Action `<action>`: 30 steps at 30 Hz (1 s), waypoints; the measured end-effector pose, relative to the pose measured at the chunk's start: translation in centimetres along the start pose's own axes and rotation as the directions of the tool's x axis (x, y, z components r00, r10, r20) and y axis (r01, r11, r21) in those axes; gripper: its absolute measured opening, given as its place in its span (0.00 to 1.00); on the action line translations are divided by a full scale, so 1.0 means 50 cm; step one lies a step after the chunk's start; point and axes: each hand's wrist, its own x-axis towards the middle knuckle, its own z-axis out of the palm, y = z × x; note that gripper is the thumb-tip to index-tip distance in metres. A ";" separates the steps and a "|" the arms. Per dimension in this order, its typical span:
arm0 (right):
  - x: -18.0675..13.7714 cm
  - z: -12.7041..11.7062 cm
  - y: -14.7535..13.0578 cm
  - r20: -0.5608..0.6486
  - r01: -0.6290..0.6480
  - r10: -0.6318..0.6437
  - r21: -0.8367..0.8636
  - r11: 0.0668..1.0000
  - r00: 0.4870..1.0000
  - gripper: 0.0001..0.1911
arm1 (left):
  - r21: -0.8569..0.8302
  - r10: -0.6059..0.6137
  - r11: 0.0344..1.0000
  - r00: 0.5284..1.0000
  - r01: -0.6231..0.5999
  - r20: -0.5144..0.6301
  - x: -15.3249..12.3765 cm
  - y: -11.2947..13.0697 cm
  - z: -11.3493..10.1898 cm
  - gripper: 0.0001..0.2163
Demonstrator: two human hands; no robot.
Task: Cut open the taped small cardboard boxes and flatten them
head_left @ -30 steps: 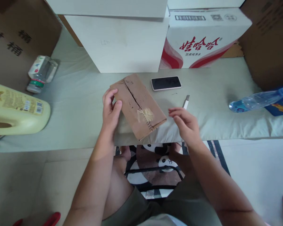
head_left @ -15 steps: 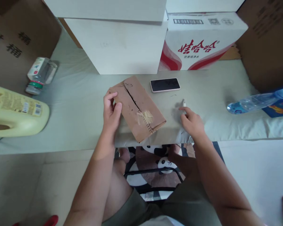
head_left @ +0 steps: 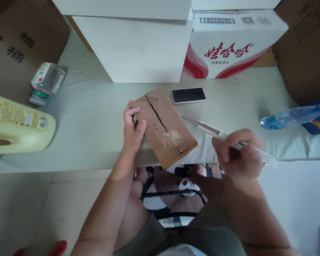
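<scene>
Right, the left hand [head_left: 132, 128] rests on the near-left edge of the brown cardboard box [head_left: 164, 126], fingers curled over its corner and thumb pressed on its top, pinning it down. The box lies flat and slantwise on the pale cloth-covered surface [head_left: 96, 117], its near corner jutting past the front edge, a dark slit along its top seam and a patch of worn tape near the low end. The right hand [head_left: 238, 153] is clenched around a slim white utility knife [head_left: 216, 131] (motion blur here, so the blade itself is hard to make out), its tip aimed left toward the box but apart from it. Just behind the box lies a phone [head_left: 188, 95], screen dark. A water bottle [head_left: 290, 115] lies on its side far right, a yellow jug [head_left: 18, 124] far left.
</scene>
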 end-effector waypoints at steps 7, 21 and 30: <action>-0.020 0.002 -0.004 0.158 -0.063 0.113 -0.294 0.954 0.981 0.14 | -0.014 -0.025 1.000 0.998 0.026 0.053 -0.004 -0.005 -0.003 0.30; -0.007 0.008 -0.006 0.285 0.045 0.104 -0.471 0.881 0.953 0.10 | 0.011 -0.046 0.999 0.998 0.046 0.051 -0.005 0.003 0.002 0.29; -0.010 0.003 -0.009 0.178 -0.040 0.124 -0.416 0.908 0.976 0.11 | 0.045 -0.081 0.996 0.995 0.079 0.059 -0.009 0.003 0.000 0.29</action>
